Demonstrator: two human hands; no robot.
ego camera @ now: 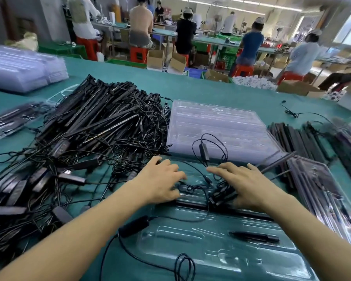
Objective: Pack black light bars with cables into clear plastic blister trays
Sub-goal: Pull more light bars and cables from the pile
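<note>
A clear blister tray (pixel 221 258) lies open in front of me on the green table. One black light bar (pixel 231 211) lies across its far slot, and a short black piece (pixel 253 237) sits in a nearer slot. My right hand (pixel 247 185) grips a bundle of black light bars (pixel 223 194) over the tray's far edge; their tips stick out to the upper right. My left hand (pixel 160 180) hovers beside it with fingers curled onto the thin black cable (pixel 190 187). A black controller box (pixel 134 226) on the cable rests at the tray's left edge.
A big tangled pile of light bars and cables (pixel 101 126) fills the left. A stack of empty clear trays (pixel 221 122) sits behind my hands. Filled trays (pixel 322 189) and loose bars (pixel 300 138) lie at right. More trays (pixel 18 69) are stacked far left. People work at benches behind.
</note>
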